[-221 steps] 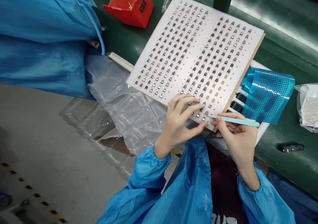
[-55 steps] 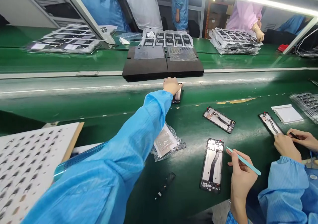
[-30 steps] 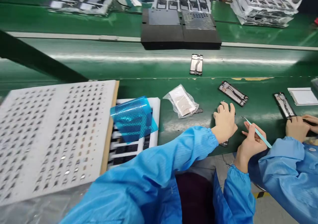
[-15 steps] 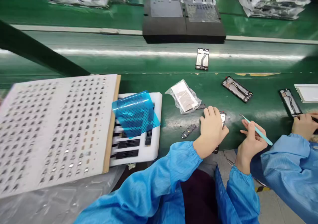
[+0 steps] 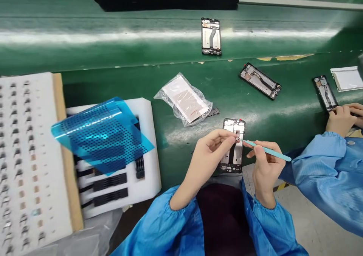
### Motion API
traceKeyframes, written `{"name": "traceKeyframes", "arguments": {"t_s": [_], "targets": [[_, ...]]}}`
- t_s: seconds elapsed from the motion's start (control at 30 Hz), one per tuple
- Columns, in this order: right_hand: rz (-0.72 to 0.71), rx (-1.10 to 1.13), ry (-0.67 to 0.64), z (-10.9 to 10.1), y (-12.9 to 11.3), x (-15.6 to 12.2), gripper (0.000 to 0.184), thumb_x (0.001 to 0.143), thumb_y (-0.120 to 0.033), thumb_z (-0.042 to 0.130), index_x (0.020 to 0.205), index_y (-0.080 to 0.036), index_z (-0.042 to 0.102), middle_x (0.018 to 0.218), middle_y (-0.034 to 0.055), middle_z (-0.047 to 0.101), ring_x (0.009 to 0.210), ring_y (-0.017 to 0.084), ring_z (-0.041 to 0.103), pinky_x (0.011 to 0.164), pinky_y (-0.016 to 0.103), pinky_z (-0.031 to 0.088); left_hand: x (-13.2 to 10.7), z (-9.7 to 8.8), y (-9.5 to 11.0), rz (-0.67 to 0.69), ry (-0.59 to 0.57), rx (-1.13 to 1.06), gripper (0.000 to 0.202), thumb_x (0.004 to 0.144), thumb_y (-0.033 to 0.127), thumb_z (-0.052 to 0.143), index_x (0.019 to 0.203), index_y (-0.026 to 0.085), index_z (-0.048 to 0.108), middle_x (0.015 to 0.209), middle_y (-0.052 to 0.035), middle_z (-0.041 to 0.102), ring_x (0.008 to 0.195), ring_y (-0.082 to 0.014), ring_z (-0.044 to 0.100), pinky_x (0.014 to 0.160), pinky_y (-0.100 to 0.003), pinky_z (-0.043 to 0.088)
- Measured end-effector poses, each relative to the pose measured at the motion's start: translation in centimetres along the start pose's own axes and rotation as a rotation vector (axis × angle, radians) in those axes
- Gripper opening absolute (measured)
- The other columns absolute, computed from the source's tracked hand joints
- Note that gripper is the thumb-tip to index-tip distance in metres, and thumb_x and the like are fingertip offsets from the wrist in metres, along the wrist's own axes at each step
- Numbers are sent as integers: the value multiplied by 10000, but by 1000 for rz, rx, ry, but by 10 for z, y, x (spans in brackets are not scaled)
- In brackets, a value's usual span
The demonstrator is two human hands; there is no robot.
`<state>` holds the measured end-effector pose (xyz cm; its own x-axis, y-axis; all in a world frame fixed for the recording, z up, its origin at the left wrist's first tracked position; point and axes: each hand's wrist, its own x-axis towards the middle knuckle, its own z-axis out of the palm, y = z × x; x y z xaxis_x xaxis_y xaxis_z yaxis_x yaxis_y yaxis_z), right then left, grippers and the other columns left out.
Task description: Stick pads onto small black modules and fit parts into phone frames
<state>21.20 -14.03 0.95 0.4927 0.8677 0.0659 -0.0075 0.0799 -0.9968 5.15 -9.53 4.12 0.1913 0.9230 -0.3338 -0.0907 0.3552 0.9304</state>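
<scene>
An open phone frame (image 5: 238, 160) with a silver inside and a dark ribbon cable lies at the table's near edge, below both hands. Over its upper half, my left hand (image 5: 212, 150) pinches a tiny dark-and-light part (image 5: 237, 138) between thumb and forefinger. My right hand (image 5: 268, 167) is closed around light-blue tweezers (image 5: 270, 151), held like a pen. Their tip points left and meets or nearly meets the tiny part; contact is too small to make out. My left hand covers the frame's left edge.
At left are a white board (image 5: 31, 165) with rows of small parts and a white foam tray (image 5: 151, 135) under blue perforated film (image 5: 104, 131). A bagged card (image 5: 184, 101) and other phone frames (image 5: 260, 81) lie beyond. A co-worker's hands (image 5: 340, 118) hold another frame at right.
My left hand has come off the phone frame's top and now pinches a tiny part. The tweezers have moved left to meet it. The whole view has shifted nearer the table.
</scene>
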Motion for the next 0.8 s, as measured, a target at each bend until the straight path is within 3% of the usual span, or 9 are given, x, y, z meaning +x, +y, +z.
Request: {"name": "traceKeyframes", "arguments": {"t_s": [0.1, 0.2, 0.33, 0.5, 0.8], "targets": [[-45, -17, -59, -1, -5, -1, 26, 969, -255, 850, 984, -255, 829, 869, -3, 828, 607, 166, 767, 548, 276, 619, 2, -3, 4, -44, -7, -63, 216, 930, 392, 790, 888, 181, 769, 823, -17, 765, 683, -115, 595, 639, -229, 466], [-88, -80, -132, -7, -11, 4, 30, 962, -249, 856, 978, -266, 837, 890, 1, 834, 731, 194, 807, 640, 297, 653, 1, -11, 15, -43, -57, -14, 209, 931, 371, 780, 842, 184, 753, 794, 1, 743, 666, -104, 568, 643, -225, 454], [-117, -198, -324, -19, -22, 17, 94, 950, -209, 862, 1000, -287, 850, 942, 1, 850, 824, 200, 821, 714, 302, 654, -7, -26, 33, -30, -134, 198, 224, 985, 378, 705, 867, 193, 750, 844, -2, 757, 746, -137, 628, 679, -244, 465], [-129, -237, -526, -27, -32, 29, 208, 940, -149, 859, 1064, -315, 854, 983, -19, 863, 850, 192, 827, 711, 287, 646, -14, -38, 47, 15, -195, 488, 217, 1000, 327, 650, 843, 209, 743, 728, 38, 695, 648, -124, 547, 597, -249, 386], [-110, -234, -579, -26, -32, 32, 220, 945, -140, 842, 1074, -318, 859, 990, -17, 864, 854, 202, 832, 724, 294, 654, -7, -36, 51, 1, -231, 624, 239, 1002, 300, 602, 824, 204, 730, 714, 42, 683, 618, -118, 535, 606, -262, 378]]}}
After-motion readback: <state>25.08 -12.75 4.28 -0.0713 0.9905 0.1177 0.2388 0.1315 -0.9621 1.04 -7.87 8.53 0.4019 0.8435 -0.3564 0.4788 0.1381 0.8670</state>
